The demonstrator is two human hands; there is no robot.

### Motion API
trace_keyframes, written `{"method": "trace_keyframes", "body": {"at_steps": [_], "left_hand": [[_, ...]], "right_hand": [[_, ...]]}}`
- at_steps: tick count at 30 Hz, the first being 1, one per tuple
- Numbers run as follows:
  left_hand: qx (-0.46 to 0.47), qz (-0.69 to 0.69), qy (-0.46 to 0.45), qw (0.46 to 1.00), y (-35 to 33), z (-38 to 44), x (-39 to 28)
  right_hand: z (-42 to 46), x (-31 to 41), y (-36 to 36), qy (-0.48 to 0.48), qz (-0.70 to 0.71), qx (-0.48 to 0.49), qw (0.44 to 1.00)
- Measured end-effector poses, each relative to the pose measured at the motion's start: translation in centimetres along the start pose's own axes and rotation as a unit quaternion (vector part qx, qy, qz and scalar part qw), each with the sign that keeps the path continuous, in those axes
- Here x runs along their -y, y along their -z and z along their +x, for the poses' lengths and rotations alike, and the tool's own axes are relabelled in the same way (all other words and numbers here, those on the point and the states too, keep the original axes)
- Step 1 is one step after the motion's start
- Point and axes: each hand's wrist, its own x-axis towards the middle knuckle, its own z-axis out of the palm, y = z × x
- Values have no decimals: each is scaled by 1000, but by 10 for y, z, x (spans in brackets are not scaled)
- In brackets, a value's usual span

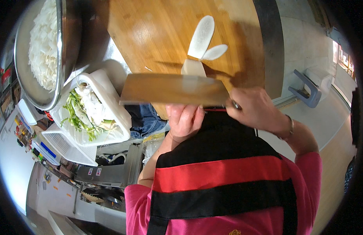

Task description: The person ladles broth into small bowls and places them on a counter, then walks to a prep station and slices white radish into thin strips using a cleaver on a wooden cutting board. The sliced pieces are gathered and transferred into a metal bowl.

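Observation:
My right hand (256, 108) grips the handle of a wide-bladed cleaver (161, 89), which is held crosswise and looks blurred. Beyond the blade, a cut block of white radish (193, 67) rests on the wooden cutting board (152, 35). One long radish slice (202, 36) and a smaller slice (216, 52) lie flat past the block. My left hand (185, 119) is at the blade's near side with its fingers bent. The blade hides its fingertips, so I cannot tell whether they hold the radish.
A steel bowl (61, 44) of cut white pieces (44, 50) stands at left. Nearby, a lined white plastic bin (95, 79) holds green leaves and pale scraps. Below it are a white plastic basket (71, 147) and dark blue cloth (144, 119). The board's dark edge (271, 47) curves at right.

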Motion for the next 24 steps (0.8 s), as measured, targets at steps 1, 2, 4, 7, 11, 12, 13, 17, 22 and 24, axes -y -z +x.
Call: {"method": "trace_keyframes", "body": {"at_steps": [1,2,4,7,11,12,13,17,22,24], "left_hand": [[-4,-1,5,1000,0,-6,1],[43,-37,-1,998,2,-18,10],[41,-466,282,838,3,-24,-4],[84,-592,319,735,2,-32,1],[86,-644,389,653,-4,-47,9],[87,-666,438,597,-4,-49,10],[89,-666,431,603,-4,-49,10],[65,-690,437,573,-3,-42,5],[21,-13,5,1000,-4,-24,11],[-22,9,23,999,-5,-12,3]], "right_hand": [[-10,8,8,12,12,1,1000],[-18,14,15,3,12,24,1000],[-30,25,26,-14,7,70,997],[-39,30,30,-8,6,51,999],[-45,30,31,-15,7,59,998],[-47,30,30,-18,5,63,998],[-48,30,30,-21,3,67,998],[-47,32,28,-18,-7,52,998],[-34,22,18,-34,-25,46,998],[-26,14,10,-46,-13,35,998]]}}
